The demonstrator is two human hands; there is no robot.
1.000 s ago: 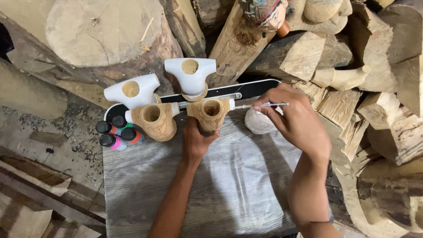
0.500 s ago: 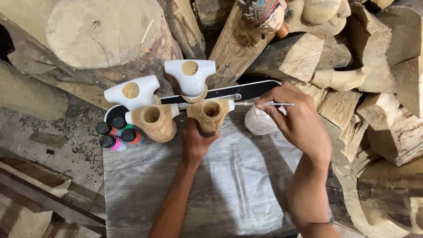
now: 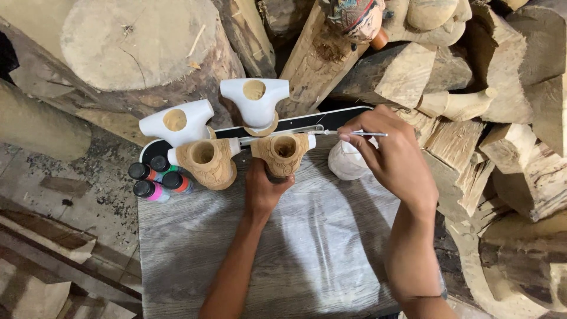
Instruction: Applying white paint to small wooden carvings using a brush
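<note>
The bare carved wooden piece with a hollow round top (image 3: 282, 152) stands at the far edge of the grey board (image 3: 283, 260), gripped from below by the left hand (image 3: 264, 190) to steady it while the right hand (image 3: 390, 156) pinches a thin brush (image 3: 348, 133) whose tip reaches it.

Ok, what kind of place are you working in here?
Most likely a wood-carving workshop: cut logs and wood offcuts ring the grey board, the left hand holds a carved wooden piece, and paint bottles stand nearby.
</note>
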